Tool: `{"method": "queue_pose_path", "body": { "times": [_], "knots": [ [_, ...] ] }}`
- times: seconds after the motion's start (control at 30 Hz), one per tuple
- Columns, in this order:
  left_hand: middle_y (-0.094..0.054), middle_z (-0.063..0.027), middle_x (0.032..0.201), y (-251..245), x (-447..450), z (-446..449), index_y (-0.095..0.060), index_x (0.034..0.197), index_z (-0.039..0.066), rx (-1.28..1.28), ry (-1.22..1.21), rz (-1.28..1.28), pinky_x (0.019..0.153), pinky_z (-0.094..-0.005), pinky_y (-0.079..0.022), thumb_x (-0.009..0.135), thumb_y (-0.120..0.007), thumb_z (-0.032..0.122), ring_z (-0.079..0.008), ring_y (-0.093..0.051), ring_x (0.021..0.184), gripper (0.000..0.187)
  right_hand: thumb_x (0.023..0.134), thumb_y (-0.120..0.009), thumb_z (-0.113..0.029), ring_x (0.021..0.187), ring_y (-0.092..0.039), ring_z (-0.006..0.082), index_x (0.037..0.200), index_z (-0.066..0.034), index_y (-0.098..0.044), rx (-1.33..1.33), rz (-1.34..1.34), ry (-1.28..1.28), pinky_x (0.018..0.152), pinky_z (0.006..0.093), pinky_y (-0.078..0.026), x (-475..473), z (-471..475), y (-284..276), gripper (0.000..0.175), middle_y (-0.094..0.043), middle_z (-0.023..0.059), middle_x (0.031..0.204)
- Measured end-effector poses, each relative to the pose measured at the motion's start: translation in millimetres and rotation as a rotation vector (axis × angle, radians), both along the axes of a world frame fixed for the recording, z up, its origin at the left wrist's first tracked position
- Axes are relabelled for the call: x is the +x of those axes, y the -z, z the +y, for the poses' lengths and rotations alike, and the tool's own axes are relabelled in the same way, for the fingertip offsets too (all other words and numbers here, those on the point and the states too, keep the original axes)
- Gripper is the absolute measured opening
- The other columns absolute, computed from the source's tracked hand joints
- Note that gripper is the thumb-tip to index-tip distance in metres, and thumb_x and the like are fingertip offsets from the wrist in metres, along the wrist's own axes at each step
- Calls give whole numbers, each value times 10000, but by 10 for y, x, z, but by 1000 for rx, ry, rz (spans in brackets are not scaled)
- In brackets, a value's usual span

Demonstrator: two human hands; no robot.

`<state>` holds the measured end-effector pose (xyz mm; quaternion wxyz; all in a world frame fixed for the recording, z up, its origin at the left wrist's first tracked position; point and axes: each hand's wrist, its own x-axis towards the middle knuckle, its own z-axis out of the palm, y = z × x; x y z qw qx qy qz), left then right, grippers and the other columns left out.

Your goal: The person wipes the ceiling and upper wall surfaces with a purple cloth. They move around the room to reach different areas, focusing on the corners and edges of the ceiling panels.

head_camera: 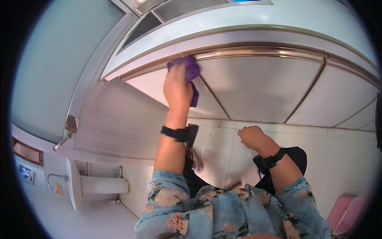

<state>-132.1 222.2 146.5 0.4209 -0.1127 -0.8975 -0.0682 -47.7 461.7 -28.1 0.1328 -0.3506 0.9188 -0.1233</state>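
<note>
My left hand [177, 89] presses a folded purple cloth [193, 70] against the top of the pale cabinet fronts, by a gap between two lengths of shiny metal trim [259, 52]. Part of the cloth hangs down beside the wrist. To the right of the cloth is a wide, light cabinet door [256, 86] with dark seams at its sides. My right hand [252, 137] hovers in front of the cabinets with its fingers curled in. Nothing shows in it, and it appears apart from the doors. Both wrists wear black straps.
Above the cabinets runs a pale countertop [298, 15]. A door with a frosted pane [59, 59] and a metal handle [62, 142] stands at left. Beyond it is a white pedestal basin [74, 185]. A pink bin-like container [346, 213] rests on the tiled floor [316, 155] at lower right.
</note>
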Motion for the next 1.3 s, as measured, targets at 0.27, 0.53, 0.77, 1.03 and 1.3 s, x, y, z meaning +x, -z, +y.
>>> {"method": "queue_pose_path", "body": {
  "times": [0.27,0.53,0.77,1.03,1.3],
  "knots": [
    [-647,-178,1104,-55,-153,-2011,-649,1123,-35,917,-127,313,944,-360,-476,743,-618,26,-269,-624,1039,387,822,-621,-110,823,-689,333,897,-52,-666,-44,69,-33,716,460,-551,75,-36,19,105,-688,153,857],
    [-633,-262,1164,-181,-767,-2462,-655,1026,-58,888,-351,-47,945,-418,-473,724,-658,125,-357,-626,1083,353,839,-631,-142,824,-680,338,920,-57,-654,0,52,-54,731,461,-539,92,-44,-70,119,-673,140,866],
    [-600,-220,1114,-255,-562,-2179,-598,1031,-40,218,-381,-138,928,-459,-466,721,-605,60,-461,-558,1046,327,849,-622,-159,874,-666,328,949,-65,-640,0,10,-76,744,455,-524,186,-35,-233,138,-663,136,903],
    [-599,-205,1093,-468,-404,-1743,-561,1021,-23,149,-244,-238,896,-504,-473,719,-601,58,-464,-561,1039,316,826,-602,-121,827,-658,333,925,-62,-644,-72,71,-92,720,458,-512,216,-93,-211,123,-652,138,860],
    [-569,-189,1121,-425,-255,-963,-571,1010,-4,82,-142,-254,838,-487,-504,723,-605,53,-437,-578,1010,295,804,-589,-89,789,-669,335,827,-55,-643,-112,86,-109,695,468,-506,233,-223,-98,68,-657,144,809]
  ]
}}
